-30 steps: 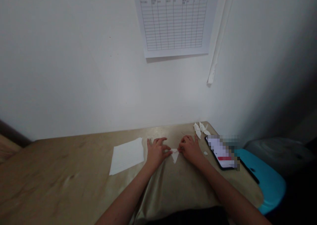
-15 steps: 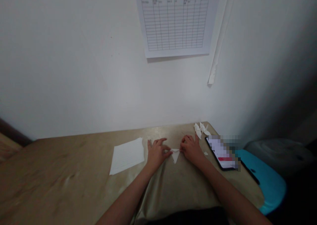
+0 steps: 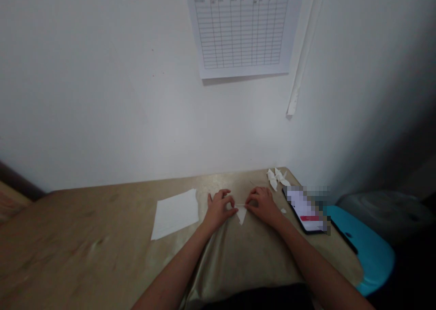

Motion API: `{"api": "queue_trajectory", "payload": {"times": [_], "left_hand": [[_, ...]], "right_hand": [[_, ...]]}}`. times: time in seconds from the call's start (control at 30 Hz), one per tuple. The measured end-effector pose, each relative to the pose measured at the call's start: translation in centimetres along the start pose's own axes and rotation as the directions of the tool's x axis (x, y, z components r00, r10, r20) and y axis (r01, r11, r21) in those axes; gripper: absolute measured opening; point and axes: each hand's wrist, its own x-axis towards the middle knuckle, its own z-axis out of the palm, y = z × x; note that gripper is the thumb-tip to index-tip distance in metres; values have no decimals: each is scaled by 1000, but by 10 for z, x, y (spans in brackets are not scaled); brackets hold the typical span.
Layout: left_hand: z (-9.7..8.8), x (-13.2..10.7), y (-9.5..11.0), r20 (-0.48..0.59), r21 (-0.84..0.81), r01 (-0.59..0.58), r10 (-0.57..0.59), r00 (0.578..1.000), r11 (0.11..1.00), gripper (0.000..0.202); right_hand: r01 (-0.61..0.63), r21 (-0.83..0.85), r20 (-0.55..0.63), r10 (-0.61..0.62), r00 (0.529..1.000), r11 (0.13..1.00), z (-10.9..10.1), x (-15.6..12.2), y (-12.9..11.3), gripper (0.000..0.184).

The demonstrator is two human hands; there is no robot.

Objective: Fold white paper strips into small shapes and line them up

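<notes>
A small folded piece of white paper [image 3: 241,215] lies on the brown table covering, its pointed end toward me. My left hand [image 3: 220,207] pinches its far left corner between thumb and forefinger. At the opposite corner, my right hand [image 3: 261,204] grips it the same way, the other fingers curled. The far edge of the paper runs straight between the two pinches. Left of my left hand rests a stack of white paper sheets [image 3: 175,214].
Folded white paper figures [image 3: 277,178] sit at the back right corner. A phone [image 3: 304,212] with its screen lit lies near the right edge, a paper scrap [image 3: 284,211] beside it. A blue stool [image 3: 371,246] stands right of the table [image 3: 102,246]. A printed chart [image 3: 243,32] hangs on the wall.
Both hands have closed in slightly on the paper's far corners, and fingers of my left hand have curled more. The paper's far edge now looks thinner and straighter.
</notes>
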Motion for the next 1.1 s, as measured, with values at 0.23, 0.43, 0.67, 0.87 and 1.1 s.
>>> {"api": "queue_trajectory", "payload": {"times": [0.23, 0.43, 0.67, 0.87, 1.1], "left_hand": [[4, 1, -4, -31, 0, -57, 57, 998, 998, 9], [0, 2, 0, 5, 25, -19, 19, 1000, 1000, 20], [-6, 4, -1, 43, 79, 15, -18, 999, 997, 32], [-10, 3, 2, 73, 96, 33, -40, 997, 995, 31], [-8, 3, -1, 72, 92, 22, -28, 997, 996, 30]], "right_hand": [[2, -26, -21, -3, 1000, 1000, 5, 2, -1, 9], [-14, -71, -57, 10, 998, 997, 12, 6, -2, 9], [-8, -27, -78, 6, 997, 1000, 14, 5, -4, 14], [45, 27, -14, -44, 999, 999, 8, 1, -4, 16], [28, 74, 77, -34, 996, 997, 3, 2, 4, 24]]}}
